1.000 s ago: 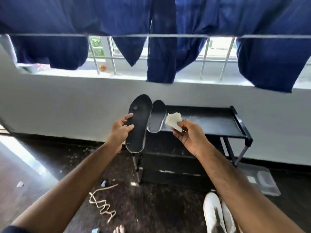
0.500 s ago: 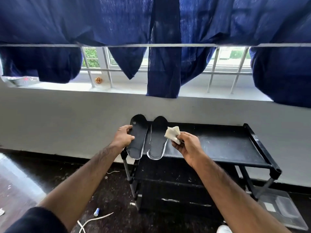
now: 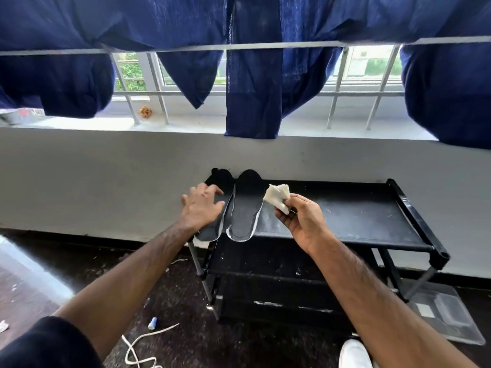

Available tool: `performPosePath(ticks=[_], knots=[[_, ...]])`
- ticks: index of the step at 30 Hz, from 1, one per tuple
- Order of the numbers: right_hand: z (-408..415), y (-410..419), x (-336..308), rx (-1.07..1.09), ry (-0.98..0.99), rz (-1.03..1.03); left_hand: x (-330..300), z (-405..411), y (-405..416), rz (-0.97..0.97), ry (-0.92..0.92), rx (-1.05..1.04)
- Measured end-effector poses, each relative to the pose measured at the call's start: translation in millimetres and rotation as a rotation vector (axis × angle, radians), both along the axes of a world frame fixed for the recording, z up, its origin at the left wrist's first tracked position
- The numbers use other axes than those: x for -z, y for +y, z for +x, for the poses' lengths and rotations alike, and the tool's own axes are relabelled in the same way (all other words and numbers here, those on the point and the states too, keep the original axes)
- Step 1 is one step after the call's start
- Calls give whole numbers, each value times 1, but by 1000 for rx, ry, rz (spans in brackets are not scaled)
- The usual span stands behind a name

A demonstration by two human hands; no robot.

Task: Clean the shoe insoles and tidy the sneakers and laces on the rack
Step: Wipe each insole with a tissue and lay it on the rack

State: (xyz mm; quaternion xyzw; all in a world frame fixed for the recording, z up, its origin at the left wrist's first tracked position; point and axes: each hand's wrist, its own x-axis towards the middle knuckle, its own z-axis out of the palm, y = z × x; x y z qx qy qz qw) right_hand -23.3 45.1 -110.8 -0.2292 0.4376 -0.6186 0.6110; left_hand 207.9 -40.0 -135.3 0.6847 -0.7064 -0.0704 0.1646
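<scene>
1. Setting: we face a white wall (image 3: 106, 181) under a barred window (image 3: 358, 75), with dark blue cloth (image 3: 252, 75) hanging from a rail across the top of the view. The floor (image 3: 186, 301) is dark and speckled.
2. A black shoe rack (image 3: 345, 216) stands against the wall. We count a top shelf and at least one lower shelf; the lower part is too dark to read.
3. Two black insoles lie side by side at the left end of the top shelf, toes toward the wall. The left insole (image 3: 212, 229) overhangs the rack's left front corner at the heel; the right insole (image 3: 247, 205) lies just beside it, its pale edge showing.
4. Our left hand (image 3: 200, 208) lies over the left insole, fingers spread and fairly straight. We cannot tell whether the palm presses down.
5. Our right hand (image 3: 303, 221) is raised above the shelf, just right of the right insole. Thumb and fingers pinch a folded white wipe (image 3: 276, 196); the wipe appears clear of the insole.
6. On the floor: a white lace (image 3: 143, 341) in loose loops at lower left, a small blue-tipped item (image 3: 152, 323) near it, and the toe of a white sneaker (image 3: 354, 354) at the bottom edge.
7. A clear plastic tray (image 3: 446, 314) lies on the floor right of the rack.
</scene>
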Motion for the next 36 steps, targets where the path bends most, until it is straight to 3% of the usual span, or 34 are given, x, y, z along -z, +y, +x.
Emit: performPosePath(ticks=[7,13,21,26,31,36], knots=[[-16,12,-12,-4,19,-31,0,-55,-2,100,-179,49],[-29,18,-13,-7,-5,-32,2,-70,-6,194,-53,-57],[-45,42,-16,26,-21,19,11,-69,0,220,663,-19],[-57,88,-28,6,-31,14,-20,-86,76,292,1137,16],[-64,170,-23,-66,-33,9,-14,-87,199,475,1433,-16],[-55,257,2,-72,-13,76,15,-84,307,592,1585,-60]])
